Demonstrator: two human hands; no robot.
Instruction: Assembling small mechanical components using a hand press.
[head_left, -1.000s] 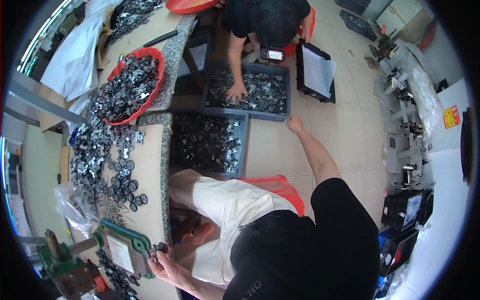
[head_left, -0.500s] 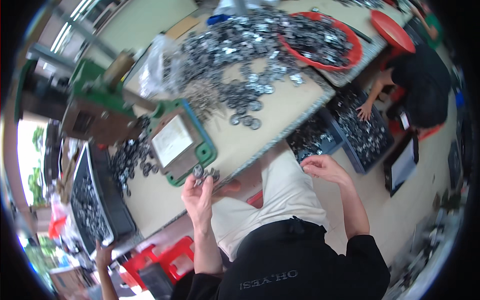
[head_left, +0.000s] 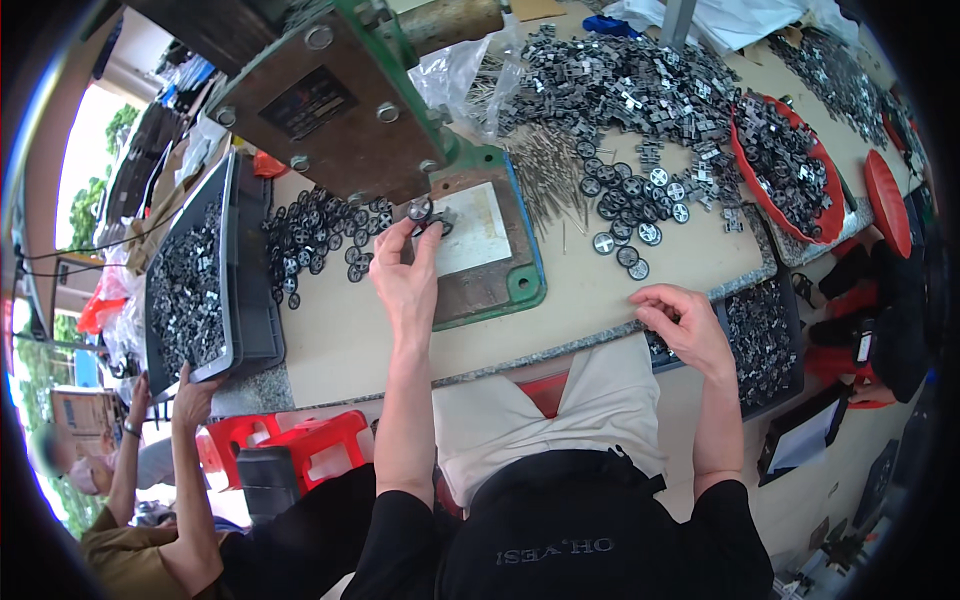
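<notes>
My left hand (head_left: pixel 405 280) is closed in a pinch on a small part with a black wheel (head_left: pixel 420 209) and a dark grey bracket-like piece beside it. It is held over the pale plate (head_left: pixel 475 235) on the base of a green hand press (head_left: pixel 448 160); whether the part touches the plate I cannot tell. My right hand (head_left: pixel 690 325) hovers at the table's front edge, fingers loosely bent and apart, with nothing visible in it. Nearest to it lie several loose wheels (head_left: pixel 628 256) with silver spokes.
Thin metal pins (head_left: pixel 548 180) lie right of the press, with a heap of grey parts (head_left: pixel 620 85) behind. A red basin (head_left: pixel 832 215) of parts stands at the right. Another person's hand (head_left: pixel 190 400) touches a grey bin (head_left: pixel 236 270) at the left. More wheels (head_left: pixel 315 235) lie beside the press.
My left hand has moved with the wheeled part from the table's front edge to over the press plate. My right hand has come from beside the bin at the right to the table edge. The view has turned.
</notes>
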